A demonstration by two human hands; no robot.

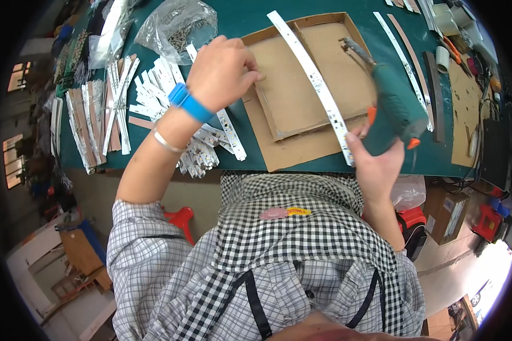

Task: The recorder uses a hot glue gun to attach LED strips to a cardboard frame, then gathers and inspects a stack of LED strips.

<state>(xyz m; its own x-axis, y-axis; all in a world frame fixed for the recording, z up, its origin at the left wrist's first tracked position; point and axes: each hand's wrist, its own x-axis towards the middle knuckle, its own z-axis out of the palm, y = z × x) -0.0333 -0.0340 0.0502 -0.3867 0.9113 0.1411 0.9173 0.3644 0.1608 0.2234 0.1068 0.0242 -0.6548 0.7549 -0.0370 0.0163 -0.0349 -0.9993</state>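
My right hand (381, 167) pinches the near end of a long white LED strip (313, 77) between thumb and fingers. The strip slants across a shallow cardboard tray (276, 136). A dark green handheld power tool (397, 99) with orange parts and a metal tip lies against the same hand; whether the fingers grip it too is hidden. My left hand (224, 71), with a blue band at the wrist, hovers by the tray's left edge. Its fingers are curled and the thumb and forefinger close together; anything between them is too small to make out.
A heap of LED strips (159, 85) and bundled strips (85, 125) cover the left of the green table (256, 156). Behind stands a clear bag of small metal parts (179, 28). More strips (404, 62), orange-handled pliers (453, 50) and cables are at the right.
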